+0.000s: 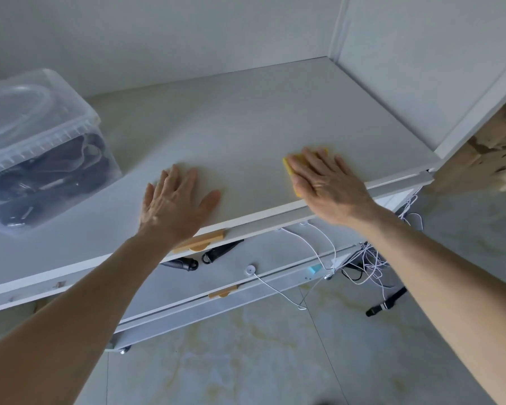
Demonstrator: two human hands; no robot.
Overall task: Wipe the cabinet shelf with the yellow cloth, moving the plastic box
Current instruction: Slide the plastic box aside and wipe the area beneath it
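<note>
The white cabinet shelf (246,118) fills the middle of the view. A clear plastic box (38,147) with a lid, holding dark straps, stands at the shelf's left end. My right hand (330,185) lies flat on the yellow cloth (289,168) near the shelf's front right edge; only the cloth's left rim and a far corner show past my fingers. My left hand (173,203) rests palm down on the bare shelf near the front edge, fingers spread, holding nothing, well right of the box.
The cabinet's right side wall (421,68) and back wall close the shelf in. Below the front edge are drawer fronts with wooden handles (200,242), black straps (216,254), white cables (365,258) and a marbled tile floor.
</note>
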